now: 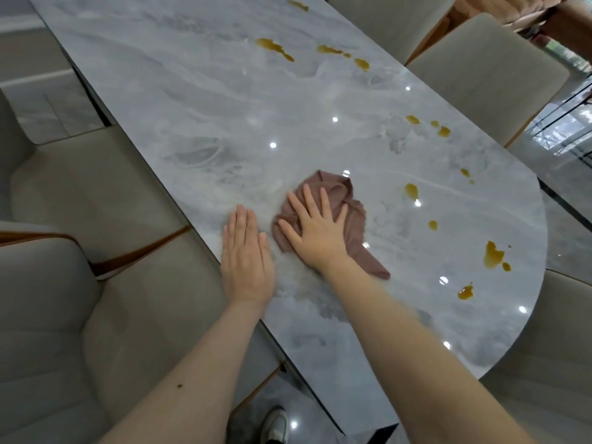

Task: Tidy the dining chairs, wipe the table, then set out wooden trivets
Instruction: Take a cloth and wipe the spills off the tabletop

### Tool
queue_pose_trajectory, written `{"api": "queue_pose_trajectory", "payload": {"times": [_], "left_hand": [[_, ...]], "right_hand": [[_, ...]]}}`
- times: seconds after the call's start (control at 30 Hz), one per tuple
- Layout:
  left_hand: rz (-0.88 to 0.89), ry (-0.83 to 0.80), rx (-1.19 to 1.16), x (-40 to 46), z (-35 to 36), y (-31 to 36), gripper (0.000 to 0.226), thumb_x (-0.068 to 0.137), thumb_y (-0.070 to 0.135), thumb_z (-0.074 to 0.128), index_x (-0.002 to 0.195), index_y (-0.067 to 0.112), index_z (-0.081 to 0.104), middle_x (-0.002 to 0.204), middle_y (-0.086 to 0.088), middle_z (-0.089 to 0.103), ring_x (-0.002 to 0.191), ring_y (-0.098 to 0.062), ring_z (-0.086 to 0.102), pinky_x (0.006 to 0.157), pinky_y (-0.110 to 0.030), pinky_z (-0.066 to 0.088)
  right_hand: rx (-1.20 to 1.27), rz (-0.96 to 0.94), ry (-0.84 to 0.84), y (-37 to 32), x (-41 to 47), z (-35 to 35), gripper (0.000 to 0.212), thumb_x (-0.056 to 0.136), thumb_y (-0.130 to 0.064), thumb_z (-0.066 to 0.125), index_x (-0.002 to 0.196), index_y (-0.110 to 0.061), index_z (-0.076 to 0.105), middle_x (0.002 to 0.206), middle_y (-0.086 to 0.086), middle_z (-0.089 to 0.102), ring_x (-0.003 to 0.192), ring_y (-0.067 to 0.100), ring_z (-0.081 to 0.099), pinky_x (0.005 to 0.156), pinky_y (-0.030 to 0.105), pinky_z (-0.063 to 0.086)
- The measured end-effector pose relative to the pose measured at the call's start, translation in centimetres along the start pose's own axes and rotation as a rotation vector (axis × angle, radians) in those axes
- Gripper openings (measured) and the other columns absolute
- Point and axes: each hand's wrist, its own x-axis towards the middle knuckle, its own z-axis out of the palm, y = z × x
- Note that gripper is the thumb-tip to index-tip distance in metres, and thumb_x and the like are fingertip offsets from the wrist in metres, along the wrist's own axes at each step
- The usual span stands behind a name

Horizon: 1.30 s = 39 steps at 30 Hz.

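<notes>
A grey marble table [198, 100] with a rounded near end fills the view. A crumpled brown cloth [347, 200] lies on it near the left edge. My right hand [315, 230] presses flat on the cloth with spread, straight fingers. My left hand [246, 257] rests flat on the bare tabletop just left of the cloth, fingers together. Several amber spills [493, 256] dot the right side of the table, with more spills [275, 46] further up. No trivets are in view.
Beige upholstered chairs [73, 193] stand tucked along the left side, with another chair [490, 68] on the right and one chair [551, 363] at the rounded end. A shoe [275, 424] shows on the glossy floor below the table edge.
</notes>
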Motion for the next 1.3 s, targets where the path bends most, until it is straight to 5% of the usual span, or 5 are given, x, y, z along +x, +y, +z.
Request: {"api": "queue_pose_trajectory", "payload": {"times": [0.23,0.4,0.6,0.93,1.3], "left_hand": [[-0.020,0.030,-0.231,-0.2,-1.1,0.0,0.064,0.096,0.040,0.015,0.148,0.005,0.024,0.157,-0.006,0.016,0.143,-0.010,0.013,0.114,-0.014,0.007],[0.008,-0.053,0.067,-2.6,-0.9,0.5,0.059,0.098,0.031,0.015,0.143,-0.003,0.032,0.152,-0.018,0.027,0.143,-0.026,0.022,0.117,-0.034,-0.001],[-0.036,-0.095,0.182,-4.1,-0.2,1.1,0.060,0.097,0.030,0.014,0.141,-0.004,0.037,0.150,-0.018,0.032,0.142,-0.029,0.025,0.117,-0.037,0.001],[-0.020,-0.180,0.354,-4.0,-1.0,1.7,0.053,0.102,0.026,0.022,0.149,0.002,0.015,0.157,-0.014,0.012,0.147,-0.025,0.005,0.118,-0.038,-0.006],[0.574,-0.429,0.211,-8.6,1.8,9.9,0.054,0.092,0.030,0.029,0.129,-0.001,0.055,0.136,-0.017,0.052,0.127,-0.033,0.049,0.109,-0.043,0.015]], "right_hand": [[-0.026,-0.207,0.000,-1.5,-8.4,1.1,0.064,0.090,-0.063,0.019,0.150,-0.040,0.015,0.160,-0.010,0.007,0.148,0.022,-0.004,0.112,0.064,-0.002],[-0.126,-0.114,-0.093,6.3,-17.5,0.4,0.067,0.086,-0.074,0.012,0.147,-0.050,-0.003,0.158,-0.018,-0.009,0.145,0.014,-0.019,0.112,0.064,-0.004],[-0.021,0.130,0.002,4.7,-9.7,0.2,0.070,0.086,-0.072,0.021,0.149,-0.045,0.007,0.160,-0.014,-0.002,0.147,0.019,-0.011,0.110,0.064,-0.009],[-0.050,-0.159,-0.035,2.9,-17.6,1.4,0.061,0.093,-0.064,0.020,0.149,-0.043,0.007,0.160,-0.012,0.003,0.148,0.020,-0.008,0.115,0.058,-0.006],[-0.114,0.210,-0.040,11.8,-22.5,-0.3,0.067,0.084,-0.074,0.005,0.146,-0.049,-0.001,0.156,-0.005,-0.016,0.143,0.033,-0.021,0.111,0.051,-0.021]]}}
